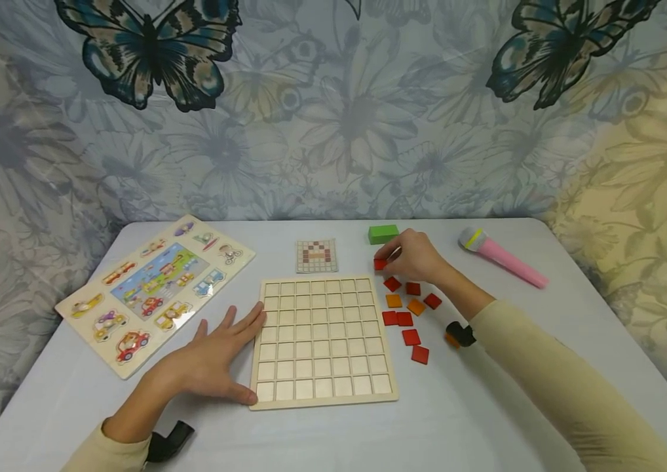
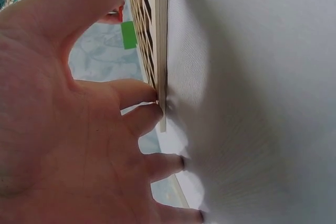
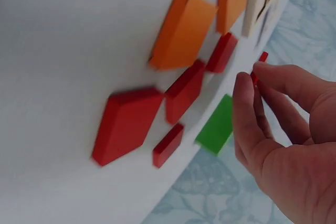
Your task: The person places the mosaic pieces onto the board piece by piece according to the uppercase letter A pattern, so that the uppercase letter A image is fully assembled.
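A pale wooden grid board (image 1: 324,341) lies on the white table, its squares bare. My left hand (image 1: 209,359) is spread along its left side, with thumb and index finger touching the frame; in the left wrist view, other fingertips rest on the cloth. Beyond the board's far right corner, my right hand (image 1: 419,257) pinches a red square tile (image 3: 264,56) between thumb and fingers. Red tiles (image 1: 411,337) and orange tiles (image 1: 394,301) lie scattered flat beside the board's right edge. A green block (image 1: 383,234) sits just behind the right hand.
Behind the board lies a small pattern card (image 1: 316,256). A vehicle picture puzzle (image 1: 164,321) occupies the left side, and a pink toy microphone (image 1: 510,261) the far right. A patterned cloth (image 1: 333,131) hangs behind the table.
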`<state>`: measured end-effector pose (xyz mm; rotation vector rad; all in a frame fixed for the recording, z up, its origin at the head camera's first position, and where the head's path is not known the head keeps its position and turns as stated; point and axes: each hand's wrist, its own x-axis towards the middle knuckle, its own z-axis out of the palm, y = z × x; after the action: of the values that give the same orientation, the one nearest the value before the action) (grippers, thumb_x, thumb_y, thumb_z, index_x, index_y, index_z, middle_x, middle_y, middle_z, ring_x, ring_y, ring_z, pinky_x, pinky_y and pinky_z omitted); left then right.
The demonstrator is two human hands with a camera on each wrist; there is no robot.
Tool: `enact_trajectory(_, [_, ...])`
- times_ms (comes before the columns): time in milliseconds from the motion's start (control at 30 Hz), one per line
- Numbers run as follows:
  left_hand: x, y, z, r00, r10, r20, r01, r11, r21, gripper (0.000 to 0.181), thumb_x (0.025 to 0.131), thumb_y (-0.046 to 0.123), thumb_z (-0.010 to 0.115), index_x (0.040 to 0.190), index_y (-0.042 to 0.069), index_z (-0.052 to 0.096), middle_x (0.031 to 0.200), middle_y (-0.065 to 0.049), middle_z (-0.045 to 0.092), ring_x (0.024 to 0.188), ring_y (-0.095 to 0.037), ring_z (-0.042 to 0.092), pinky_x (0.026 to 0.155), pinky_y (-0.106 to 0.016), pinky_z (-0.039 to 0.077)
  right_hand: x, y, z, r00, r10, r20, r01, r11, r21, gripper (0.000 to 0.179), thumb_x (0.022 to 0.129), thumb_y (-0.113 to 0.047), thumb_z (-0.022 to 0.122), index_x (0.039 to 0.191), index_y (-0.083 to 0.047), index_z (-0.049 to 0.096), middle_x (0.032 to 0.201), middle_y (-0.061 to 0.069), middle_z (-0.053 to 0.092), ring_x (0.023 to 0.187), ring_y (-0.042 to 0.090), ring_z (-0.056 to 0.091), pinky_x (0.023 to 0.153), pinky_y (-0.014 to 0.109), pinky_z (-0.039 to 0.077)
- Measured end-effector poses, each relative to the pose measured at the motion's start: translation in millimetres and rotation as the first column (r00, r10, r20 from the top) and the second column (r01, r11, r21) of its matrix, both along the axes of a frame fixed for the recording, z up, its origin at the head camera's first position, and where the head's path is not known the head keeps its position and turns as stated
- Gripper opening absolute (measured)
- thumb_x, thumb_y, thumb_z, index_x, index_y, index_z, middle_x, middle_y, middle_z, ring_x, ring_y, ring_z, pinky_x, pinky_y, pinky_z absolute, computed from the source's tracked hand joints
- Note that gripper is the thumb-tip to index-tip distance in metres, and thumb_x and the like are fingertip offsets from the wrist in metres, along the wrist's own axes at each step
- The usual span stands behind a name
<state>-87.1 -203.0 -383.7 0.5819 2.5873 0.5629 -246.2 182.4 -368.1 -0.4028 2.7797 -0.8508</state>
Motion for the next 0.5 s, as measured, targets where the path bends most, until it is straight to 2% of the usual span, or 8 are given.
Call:
enact_trajectory(233, [1.1, 0.1, 2.0, 1.000, 0.002, -0.010, -0.002, 1.000, -0.020, 0.135, 0.066, 0.060, 0.092, 0.168, 0.011, 0.019, 0.177, -0.002, 0.004, 0.157, -0.054, 0.003, 0.108, -0.089, 0.000, 7.5, -20, 3.2, 0.999, -0.008, 0.034, 0.010, 0.998, -0.062, 0.025, 0.085, -0.008, 0.081, 0.110, -0.010, 0.082, 0.106, 0.012, 0.078, 0.095, 0.025, 0.070, 0.073, 0.032, 0.059])
enact_trajectory(367, [3.8, 1.7, 1.4, 1.000, -0.003, -0.004, 0.003, 1.000, -0.011, 0.136, 0.064, 0.062, 0.091, 0.168, 0.011, 0.019, 0.177, -0.003, 0.004, 0.157, -0.056, 0.003, 0.107, -0.089, 0.000, 12.3, -31, 2.3, 0.999, -0.007, 0.041, 0.010, 0.998, -0.065, 0.023, 0.084, -0.008, 0.081, 0.107, -0.012, 0.083, 0.105, 0.011, 0.078, 0.090, 0.023, 0.072, 0.068, 0.030, 0.058])
enact_trajectory(500, [4.1, 3.3, 2.0, 1.000, -0.005, -0.002, 0.005, 1.000, -0.012, 0.136, 0.065, 0.062, 0.091, 0.168, 0.012, 0.018, 0.177, -0.003, 0.004, 0.157, -0.055, 0.003, 0.107, -0.089, 0.001, 13.2, -42, 2.0, 0.998, 0.007, 0.055, -0.003, 0.997, -0.076, 0.025, 0.080, -0.007, 0.082, 0.104, -0.013, 0.084, 0.103, 0.008, 0.079, 0.085, 0.020, 0.071, 0.067, 0.029, 0.057])
